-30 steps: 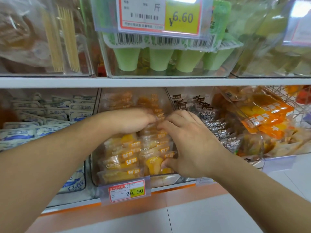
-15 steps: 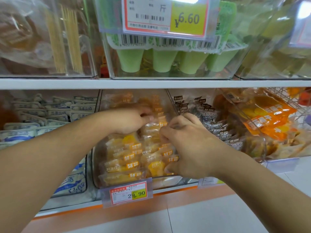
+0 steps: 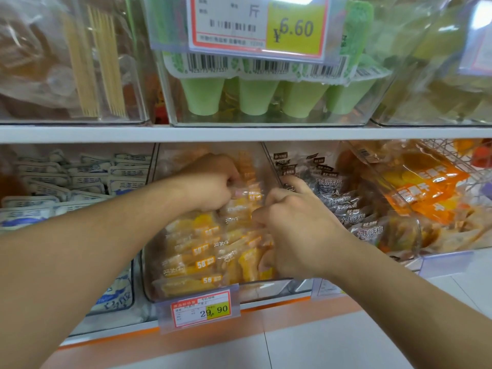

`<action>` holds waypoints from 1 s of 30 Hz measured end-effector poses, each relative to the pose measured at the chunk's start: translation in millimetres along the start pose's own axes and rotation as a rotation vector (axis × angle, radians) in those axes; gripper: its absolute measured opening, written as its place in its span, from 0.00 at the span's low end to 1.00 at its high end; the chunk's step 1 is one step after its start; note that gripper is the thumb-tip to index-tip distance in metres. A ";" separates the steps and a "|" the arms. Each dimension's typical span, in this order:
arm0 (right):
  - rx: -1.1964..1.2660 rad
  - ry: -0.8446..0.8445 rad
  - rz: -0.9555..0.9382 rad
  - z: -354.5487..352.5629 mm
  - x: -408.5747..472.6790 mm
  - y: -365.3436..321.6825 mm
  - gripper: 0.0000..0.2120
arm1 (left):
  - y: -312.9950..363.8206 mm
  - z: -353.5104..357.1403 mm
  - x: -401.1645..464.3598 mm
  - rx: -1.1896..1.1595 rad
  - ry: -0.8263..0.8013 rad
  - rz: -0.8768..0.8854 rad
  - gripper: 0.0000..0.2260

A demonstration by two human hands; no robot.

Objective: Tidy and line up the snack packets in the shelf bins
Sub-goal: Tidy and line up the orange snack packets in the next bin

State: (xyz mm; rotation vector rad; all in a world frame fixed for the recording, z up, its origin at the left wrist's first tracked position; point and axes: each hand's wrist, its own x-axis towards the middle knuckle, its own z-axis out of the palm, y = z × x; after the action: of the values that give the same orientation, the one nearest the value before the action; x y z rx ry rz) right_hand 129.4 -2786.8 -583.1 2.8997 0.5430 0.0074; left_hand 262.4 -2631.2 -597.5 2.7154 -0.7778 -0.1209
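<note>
Yellow-orange snack packets [image 3: 197,251] in clear film with small orange "58" labels, centre bin. At 9 o'clock, white packets [image 3: 87,177] with blue print. At 3 o'clock, dark packets [image 3: 348,206] with white lettering, then bright orange packets [image 3: 426,187] (white text). At 12 o'clock, pale green cups [image 3: 255,97] under white barcode strips. Price tag [image 3: 203,310] at 6 o'clock: white, red border, yellow patch. Upper price tag [image 3: 259,23] same scheme. Shelf edge [image 3: 239,134] white; orange floor strip [image 3: 213,342].

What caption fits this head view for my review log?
Both hands, left hand and right hand, grip yellow snack packets in the middle clear bin above the 29.90 price tag.
</note>
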 end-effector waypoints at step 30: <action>0.406 0.171 0.034 -0.3 -13.2 -2.3 0.14 | 0.2 -33.4 -101.5 -0.058 0.246 0.121 0.06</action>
State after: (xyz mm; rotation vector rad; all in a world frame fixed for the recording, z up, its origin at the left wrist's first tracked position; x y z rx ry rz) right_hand 116.2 -2789.4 -582.8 3.3256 0.5825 0.1716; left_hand 181.7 -2568.6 -566.3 2.5564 -0.8463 0.2107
